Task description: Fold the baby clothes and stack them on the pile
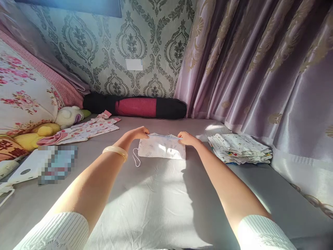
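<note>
A small white printed cloth (161, 148) with a bluish upper edge lies spread on the grey sheet, folded into a rough rectangle. My left hand (141, 132) pinches its far left corner. At the far right corner my right hand (185, 138) has its fingers closed on the same edge, so the cloth is stretched between both hands. From the cloth's left side a thin white cord (136, 158) loops out onto the sheet. Bright sunlight falls across part of the fabric. The fingertips are partly hidden by the hands themselves.
A stack of folded printed cloths (240, 149) sits at the right beside the purple curtain (249, 69). Along the wall lies a black and red bolster (135, 107). Left are pink-trimmed clothes (85, 130), a yellow plush toy (39, 135) and a white box (32, 165).
</note>
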Motion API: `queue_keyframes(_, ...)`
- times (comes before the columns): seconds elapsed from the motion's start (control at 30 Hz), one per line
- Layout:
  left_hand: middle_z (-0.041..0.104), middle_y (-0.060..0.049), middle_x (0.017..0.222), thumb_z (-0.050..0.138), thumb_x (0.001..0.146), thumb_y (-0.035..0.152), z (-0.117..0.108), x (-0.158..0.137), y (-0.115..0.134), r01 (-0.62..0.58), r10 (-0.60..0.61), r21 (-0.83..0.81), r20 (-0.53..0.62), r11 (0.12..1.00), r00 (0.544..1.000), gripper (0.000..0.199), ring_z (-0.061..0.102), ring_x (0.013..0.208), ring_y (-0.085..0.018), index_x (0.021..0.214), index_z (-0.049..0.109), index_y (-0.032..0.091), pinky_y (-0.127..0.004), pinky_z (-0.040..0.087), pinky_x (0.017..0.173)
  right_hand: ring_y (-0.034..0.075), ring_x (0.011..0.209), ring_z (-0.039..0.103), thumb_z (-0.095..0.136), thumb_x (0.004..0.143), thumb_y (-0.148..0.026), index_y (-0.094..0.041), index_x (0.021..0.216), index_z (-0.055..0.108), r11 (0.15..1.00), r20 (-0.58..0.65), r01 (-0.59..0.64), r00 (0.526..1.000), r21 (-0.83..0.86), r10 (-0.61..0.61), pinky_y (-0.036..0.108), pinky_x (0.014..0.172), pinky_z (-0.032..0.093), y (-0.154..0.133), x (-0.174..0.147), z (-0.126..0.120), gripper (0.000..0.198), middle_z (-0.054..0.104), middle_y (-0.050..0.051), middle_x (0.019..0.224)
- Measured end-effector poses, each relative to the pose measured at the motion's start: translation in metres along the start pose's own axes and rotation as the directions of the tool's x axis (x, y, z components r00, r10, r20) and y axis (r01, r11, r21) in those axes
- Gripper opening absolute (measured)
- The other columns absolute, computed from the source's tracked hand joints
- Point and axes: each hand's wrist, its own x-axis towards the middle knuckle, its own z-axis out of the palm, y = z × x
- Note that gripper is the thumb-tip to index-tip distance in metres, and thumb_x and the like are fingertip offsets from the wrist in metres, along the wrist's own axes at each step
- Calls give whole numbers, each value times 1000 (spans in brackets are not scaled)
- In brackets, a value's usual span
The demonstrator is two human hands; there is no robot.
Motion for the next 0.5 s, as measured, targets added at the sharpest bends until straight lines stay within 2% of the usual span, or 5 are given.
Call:
queue_keyframes(0.1,64,3,71,60,64,34,-12,0,0,-25,26,-38,53,999,998,24,56,72,-18,79,71,19,-25,40,64,16,93,65,68,77,-15,-22,101,71,998,16,51,999,31,-52,21,74,46,2,1,-12,25,70,2,110)
queue_keyframes(0.2,62,3,70,59,65,34,-25,1,3,-41,43,-72,20,997,999,24,56,72,-17,80,70,18,-24,38,64,17,94,65,67,78,-15,-22,100,73,995,-18,88,996,53,-87,22,78,46,3,3,-25,24,72,1,106)
queue_keyframes(0.33,69,-1,80,57,71,31,-35,2,12,5,-6,-3,-185,1000,983,29,61,84,-22,93,72,18,-29,41,75,18,100,62,61,83,-15,-18,111,69,992,-144,113,984,63,-103,25,84,46,0,7,-36,30,70,5,111)
queue_keyframes(0.43,73,-4,98,54,77,27,-30,0,19,65,-31,79,-375,995,926,35,62,100,-25,107,71,22,-38,38,93,19,100,62,56,83,-11,-16,111,68,989,-308,137,944,48,-116,28,87,46,-1,7,-33,31,70,6,110)
queue_keyframes(0.5,74,-5,105,51,79,25,-22,-1,22,93,-34,117,-429,989,903,36,62,107,-26,109,71,24,-41,33,101,20,101,60,54,82,-8,-16,109,68,986,-384,168,911,11,-150,30,89,45,0,6,-25,32,69,7,110)
